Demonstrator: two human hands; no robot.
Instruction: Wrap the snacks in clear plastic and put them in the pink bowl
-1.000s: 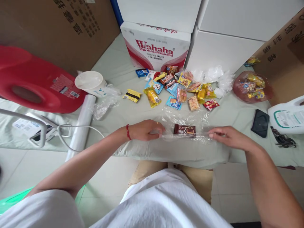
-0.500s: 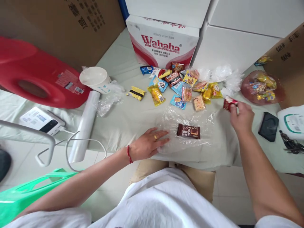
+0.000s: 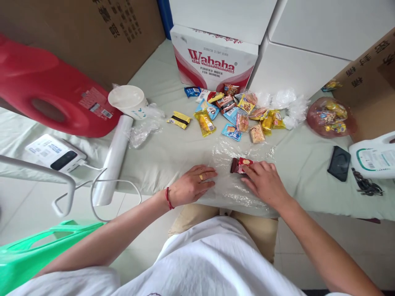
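A clear plastic sheet lies on the cloth at the near edge. On it rests a brown cocoa snack packet, mostly covered by a small red snack packet. My right hand has its fingers on the red packet, gripping its near right part and hiding some of it. My left hand lies flat at the sheet's left side with its fingers stretched out, holding nothing. Past the sheet sits a loose group of wrapped snacks, among them a yellow packet, a blue packet and a pale square snack.
A white paper cup, a roll of plastic film and a red jug stand to the left. At the back is a Wahaba box. A reddish bowl of snacks and a black phone are on the right.
My right hand has come leftward from the right side with the red packet and set it over the brown one. My left hand has stayed nearly still. The view has shifted slightly.
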